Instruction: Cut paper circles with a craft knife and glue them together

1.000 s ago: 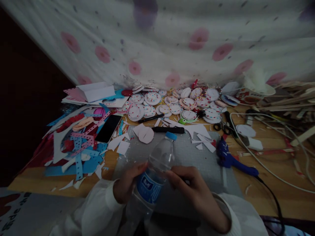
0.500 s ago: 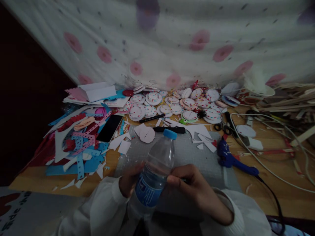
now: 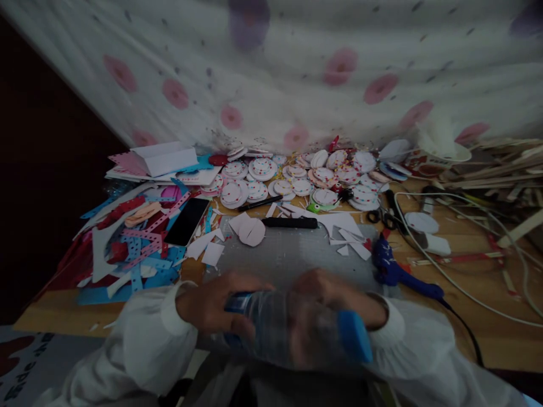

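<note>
A clear plastic bottle [image 3: 275, 325] with a blue cap and blue label lies nearly sideways near the mat's front edge, its cap pointing right. My left hand [image 3: 224, 305] is wrapped round the label end. Behind the bottle's neck half is my right hand [image 3: 318, 291], blurred and partly seen through the plastic; whether its fingers grip anything is unclear. Beneath is a grey cutting mat [image 3: 280, 254]. A black-handled tool [image 3: 291, 223] and pale round paper pieces [image 3: 251, 230] rest on the mat's far part.
Decorated paper discs [image 3: 263, 168] pile up at the back. Coloured paper scraps [image 3: 136, 243] and a phone [image 3: 187, 221] are at the left. To the right are a blue glue gun [image 3: 394, 271], scissors [image 3: 384, 219], a white cable [image 3: 449, 285] and wooden sticks [image 3: 500, 169].
The bottle has tipped from upright to nearly sideways, cap swinging right and toward me. My left hand has come round its label; my right hand has shifted behind it.
</note>
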Tool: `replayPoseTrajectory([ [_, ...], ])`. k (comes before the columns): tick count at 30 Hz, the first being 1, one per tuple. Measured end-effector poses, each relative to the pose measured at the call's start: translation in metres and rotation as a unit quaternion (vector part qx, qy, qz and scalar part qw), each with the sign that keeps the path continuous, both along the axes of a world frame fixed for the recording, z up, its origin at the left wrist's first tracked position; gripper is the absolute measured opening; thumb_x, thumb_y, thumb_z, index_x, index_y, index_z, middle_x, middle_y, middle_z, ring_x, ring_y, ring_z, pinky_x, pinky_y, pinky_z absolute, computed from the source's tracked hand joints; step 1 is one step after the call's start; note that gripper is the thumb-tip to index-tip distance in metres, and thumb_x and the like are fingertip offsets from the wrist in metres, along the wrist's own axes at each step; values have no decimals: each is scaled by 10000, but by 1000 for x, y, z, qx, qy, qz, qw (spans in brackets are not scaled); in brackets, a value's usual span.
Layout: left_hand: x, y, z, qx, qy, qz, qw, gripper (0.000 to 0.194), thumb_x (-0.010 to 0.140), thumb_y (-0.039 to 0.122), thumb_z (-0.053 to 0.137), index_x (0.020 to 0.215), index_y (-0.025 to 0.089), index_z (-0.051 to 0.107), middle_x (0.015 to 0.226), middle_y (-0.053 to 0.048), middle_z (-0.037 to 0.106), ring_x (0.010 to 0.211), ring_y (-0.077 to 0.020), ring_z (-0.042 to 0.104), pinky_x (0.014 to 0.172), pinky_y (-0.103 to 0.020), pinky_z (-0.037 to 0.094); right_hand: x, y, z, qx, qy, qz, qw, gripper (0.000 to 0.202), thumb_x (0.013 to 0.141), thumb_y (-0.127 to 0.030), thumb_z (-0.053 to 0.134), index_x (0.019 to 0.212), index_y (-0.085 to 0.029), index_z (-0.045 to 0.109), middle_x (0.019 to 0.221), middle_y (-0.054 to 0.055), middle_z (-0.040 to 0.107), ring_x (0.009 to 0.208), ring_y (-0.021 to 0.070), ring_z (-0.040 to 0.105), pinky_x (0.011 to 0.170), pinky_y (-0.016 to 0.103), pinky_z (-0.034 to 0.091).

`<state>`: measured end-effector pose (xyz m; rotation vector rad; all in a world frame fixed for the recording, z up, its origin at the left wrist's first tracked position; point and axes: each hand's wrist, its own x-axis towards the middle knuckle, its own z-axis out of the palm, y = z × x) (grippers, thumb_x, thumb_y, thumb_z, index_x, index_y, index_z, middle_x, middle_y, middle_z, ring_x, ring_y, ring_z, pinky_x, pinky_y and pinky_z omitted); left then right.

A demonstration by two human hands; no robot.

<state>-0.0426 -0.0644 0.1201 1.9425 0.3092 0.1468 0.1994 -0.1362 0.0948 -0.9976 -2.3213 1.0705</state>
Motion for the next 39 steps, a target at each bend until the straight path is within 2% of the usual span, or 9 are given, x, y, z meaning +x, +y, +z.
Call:
replayPoseTrajectory([
  [3,5,-1,19,206,48,10,977,611,853,656,472,1151,144,621,1011,-117,703,939,-241,648,829,-340,500,9,28,12,72,-110,100,986,221,842,-67,509,775,-174,691,767,31,711,728,117,617,624,242,368],
  [6,14,-6,19,340,126,30,931,537,831,609,549,1072,138,640,972,-112,695,910,-271,644,823,-387,494,6,50,26,126,-245,72,959,196,841,-124,520,760,-174,691,765,47,722,704,149,634,573,264,321],
  [9,23,-8,6,403,176,43,897,492,801,571,601,998,122,641,953,-128,680,899,-304,635,818,-434,492,-3,58,35,154,-327,28,932,189,851,-157,516,774,-155,688,771,78,728,683,182,656,531,274,279],
  [12,31,-9,-6,418,214,77,880,461,816,516,595,1023,105,619,973,-143,666,930,-319,618,833,-458,489,-12,55,35,168,-367,-19,915,195,829,-121,497,796,-138,689,778,108,728,671,201,662,509,279,256],
  [16,38,-14,-18,418,247,122,866,404,826,451,591,1020,96,610,967,-147,651,946,-329,596,857,-486,478,-22,43,20,139,-361,-123,914,228,851,-152,468,809,-139,692,749,122,729,635,198,649,499,293,211],
  [21,41,-20,-36,406,250,145,867,330,833,362,568,1021,94,609,958,-142,652,913,-323,600,817,-487,490,-31,20,-11,48,-261,-281,922,273,865,-220,469,683,-174,668,649,68,704,522,142,572,507,300,181],
  [27,37,-23,-48,432,221,158,860,500,837,421,574,1173,51,576,1032,-167,652,939,-325,592,820,-482,489,-36,-3,-32,-17,-106,-429,897,336,852,-297,468,540,-195,543,487,11,550,444,113,424,497,279,193],
  [33,36,-24,-49,433,222,159,859,529,859,457,545,1195,51,572,1037,-166,653,941,-323,587,820,-477,486,-41,-21,-42,-59,-65,-476,875,396,863,-375,450,507,-207,411,453,-17,420,442,112,355,502,287,182],
  [39,36,-27,-51,459,215,143,850,530,871,447,523,1189,26,570,1055,-197,648,937,-335,593,812,-483,486,-36,-28,-53,-127,20,-459,879,440,863,-447,435,505,-211,332,466,-34,346,465,106,340,500,274,215],
])
